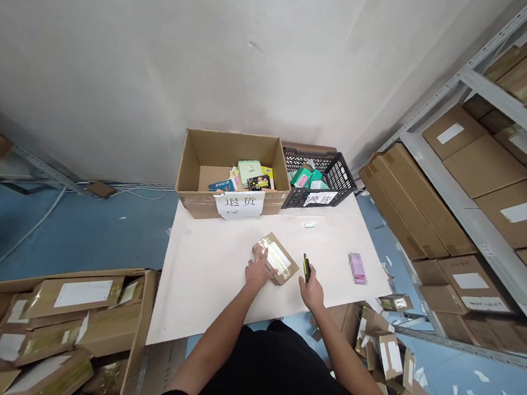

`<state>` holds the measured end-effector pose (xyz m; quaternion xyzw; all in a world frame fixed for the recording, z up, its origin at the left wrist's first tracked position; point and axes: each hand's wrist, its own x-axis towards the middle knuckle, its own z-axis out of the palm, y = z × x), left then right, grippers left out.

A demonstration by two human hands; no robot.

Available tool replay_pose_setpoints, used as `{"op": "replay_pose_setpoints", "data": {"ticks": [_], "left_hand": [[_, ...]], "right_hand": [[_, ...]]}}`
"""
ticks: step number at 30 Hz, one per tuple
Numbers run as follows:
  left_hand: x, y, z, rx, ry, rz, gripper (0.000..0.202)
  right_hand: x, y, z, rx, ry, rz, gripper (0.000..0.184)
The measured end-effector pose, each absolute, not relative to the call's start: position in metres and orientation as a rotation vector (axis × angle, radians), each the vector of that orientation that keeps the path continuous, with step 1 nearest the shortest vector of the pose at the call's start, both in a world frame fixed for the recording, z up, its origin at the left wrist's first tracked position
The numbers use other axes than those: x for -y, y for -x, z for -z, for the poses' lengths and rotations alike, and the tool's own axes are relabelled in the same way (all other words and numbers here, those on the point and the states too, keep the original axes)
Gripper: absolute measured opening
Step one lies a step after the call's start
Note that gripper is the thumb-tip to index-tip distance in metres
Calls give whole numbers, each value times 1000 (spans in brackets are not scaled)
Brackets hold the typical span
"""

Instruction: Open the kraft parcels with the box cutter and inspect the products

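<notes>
A small cardboard parcel (291,266) with shiny tape and a white label lies on the white table (201,279). Across its near left side rests my left hand (259,272), fingers spread and touching the top. Just right of the parcel, apart from it, my right hand (312,289) is closed around a black and yellow box cutter (306,267) pointing away from me. Whether its blade is out is too small to tell.
Behind stand a cardboard box (187,201) of small packages and a black crate (344,178), both with paper signs. A blurred pink item (357,268) lies at right. A large carton (146,311) of parcels is at left; shelving (478,238) and discarded boxes (391,355) are at right.
</notes>
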<state>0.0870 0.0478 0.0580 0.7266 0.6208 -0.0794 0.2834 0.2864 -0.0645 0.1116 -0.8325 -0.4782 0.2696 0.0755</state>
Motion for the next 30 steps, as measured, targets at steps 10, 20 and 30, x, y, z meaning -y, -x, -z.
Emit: {"op": "replay_pose_setpoints", "data": {"ticks": [10, 20, 30], "left_hand": [[4, -130, -54, -1899, -1959, 337, 84], [-58, -146, -60, -1639, -2157, 310, 68], [-51, -151, -29, -1712, -2185, 392, 68]], "right_hand": [[-62, -313, -65, 1245, 2316, -883, 82], [-39, -381, -44, 556, 1552, -1551, 33], [-53, -388, -24, 965, 1922, -1643, 40]]}}
